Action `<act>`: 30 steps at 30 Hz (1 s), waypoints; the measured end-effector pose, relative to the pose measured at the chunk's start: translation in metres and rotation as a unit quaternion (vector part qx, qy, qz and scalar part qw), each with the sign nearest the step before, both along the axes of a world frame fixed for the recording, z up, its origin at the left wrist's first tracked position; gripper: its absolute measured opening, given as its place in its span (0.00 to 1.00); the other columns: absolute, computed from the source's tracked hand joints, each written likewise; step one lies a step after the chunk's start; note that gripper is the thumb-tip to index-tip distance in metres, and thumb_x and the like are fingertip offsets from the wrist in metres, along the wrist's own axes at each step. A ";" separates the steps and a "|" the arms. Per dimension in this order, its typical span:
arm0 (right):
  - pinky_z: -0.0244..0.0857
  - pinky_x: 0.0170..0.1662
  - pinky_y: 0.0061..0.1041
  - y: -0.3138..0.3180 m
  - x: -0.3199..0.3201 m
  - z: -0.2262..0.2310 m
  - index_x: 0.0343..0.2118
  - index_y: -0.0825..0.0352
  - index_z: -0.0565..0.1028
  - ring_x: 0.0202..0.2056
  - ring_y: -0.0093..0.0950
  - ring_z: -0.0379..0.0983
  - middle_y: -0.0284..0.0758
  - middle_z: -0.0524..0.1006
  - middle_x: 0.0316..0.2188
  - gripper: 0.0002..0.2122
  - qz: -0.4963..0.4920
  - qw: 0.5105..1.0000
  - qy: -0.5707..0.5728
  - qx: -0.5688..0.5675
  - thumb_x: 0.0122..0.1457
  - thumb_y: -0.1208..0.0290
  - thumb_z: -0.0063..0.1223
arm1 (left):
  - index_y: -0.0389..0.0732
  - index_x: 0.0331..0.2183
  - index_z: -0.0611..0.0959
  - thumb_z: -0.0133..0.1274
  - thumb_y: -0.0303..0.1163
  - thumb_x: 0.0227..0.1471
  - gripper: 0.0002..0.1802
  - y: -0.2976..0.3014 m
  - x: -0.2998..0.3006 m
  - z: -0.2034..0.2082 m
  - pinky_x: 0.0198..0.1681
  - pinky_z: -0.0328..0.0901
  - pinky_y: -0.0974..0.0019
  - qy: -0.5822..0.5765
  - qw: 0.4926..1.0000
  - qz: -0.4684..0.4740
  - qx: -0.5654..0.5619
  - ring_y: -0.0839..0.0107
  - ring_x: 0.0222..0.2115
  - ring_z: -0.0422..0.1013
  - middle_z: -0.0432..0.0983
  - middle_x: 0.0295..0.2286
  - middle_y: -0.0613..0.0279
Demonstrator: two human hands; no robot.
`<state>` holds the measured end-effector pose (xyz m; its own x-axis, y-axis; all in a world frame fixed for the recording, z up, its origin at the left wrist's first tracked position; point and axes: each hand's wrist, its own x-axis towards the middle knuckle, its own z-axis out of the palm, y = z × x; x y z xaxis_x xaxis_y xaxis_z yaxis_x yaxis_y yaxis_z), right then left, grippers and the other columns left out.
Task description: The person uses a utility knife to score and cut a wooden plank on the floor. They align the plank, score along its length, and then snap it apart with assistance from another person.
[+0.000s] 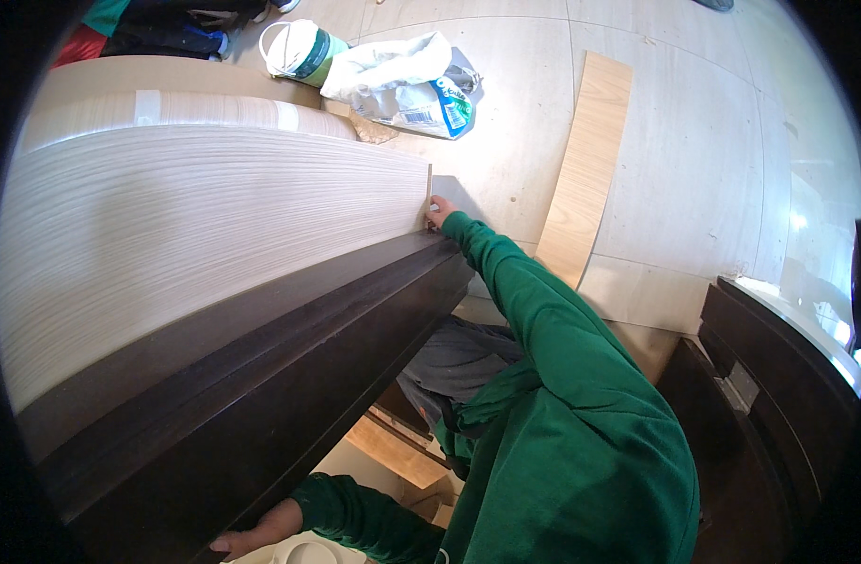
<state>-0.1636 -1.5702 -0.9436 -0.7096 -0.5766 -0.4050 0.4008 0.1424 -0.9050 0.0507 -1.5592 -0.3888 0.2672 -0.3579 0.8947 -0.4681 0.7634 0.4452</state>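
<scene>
A wide panel with pale wood grain [205, 202] lies along a long dark brown board [289, 414] with a stepped edge. At the panel's far right end, the fingers of my right hand [439, 212] are closed around its thin edge, just above the dark board's corner. Down at the lower left, my left hand [264, 533] rests against the dark board's near edge. Its thumb side shows, but most of its fingers are hidden. Both arms wear green sleeves.
Behind the panel lies a taped pale roll or board stack [214, 111]. A white-and-green bucket [303, 52] and a crumpled white bag [388, 80] stand on the tiled floor. A light wood plank [590, 169] lies farther right. Dark furniture [769, 395] is at right; another person's legs [167, 33] show upper left.
</scene>
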 end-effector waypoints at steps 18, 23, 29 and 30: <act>0.69 0.27 0.23 0.012 0.002 0.016 0.41 0.69 0.71 0.25 0.23 0.74 0.35 0.77 0.26 0.12 -0.087 0.993 -0.069 -0.028 0.55 0.72 0.51 | 0.35 0.51 0.65 0.56 0.55 0.37 0.45 0.003 -0.007 -0.004 0.44 0.67 0.53 -0.017 1.000 -0.006 -0.015 0.54 0.42 0.70 0.69 0.45 0.45; 0.70 0.31 0.27 0.010 0.001 0.017 0.45 0.65 0.69 0.29 0.26 0.75 0.37 0.78 0.32 0.14 -0.088 0.986 -0.121 -0.070 0.55 0.69 0.50 | 0.34 0.49 0.67 0.56 0.54 0.38 0.43 -0.001 -0.006 -0.003 0.42 0.68 0.55 -0.001 0.999 -0.009 -0.039 0.55 0.40 0.71 0.70 0.43 0.45; 0.70 0.37 0.34 0.004 -0.017 0.021 0.50 0.57 0.67 0.38 0.28 0.71 0.31 0.73 0.38 0.15 -0.146 0.923 -0.323 -0.152 0.59 0.66 0.46 | 0.33 0.47 0.68 0.55 0.56 0.38 0.41 0.001 -0.004 -0.004 0.41 0.69 0.55 0.012 0.999 0.026 -0.016 0.56 0.39 0.72 0.72 0.41 0.46; 0.70 0.39 0.35 0.003 -0.018 0.022 0.51 0.57 0.67 0.39 0.28 0.71 0.31 0.73 0.39 0.16 -0.156 0.924 -0.317 -0.144 0.59 0.65 0.46 | 0.33 0.46 0.68 0.55 0.56 0.38 0.41 0.001 -0.005 -0.004 0.42 0.69 0.55 0.015 0.999 0.034 -0.008 0.56 0.39 0.72 0.72 0.40 0.46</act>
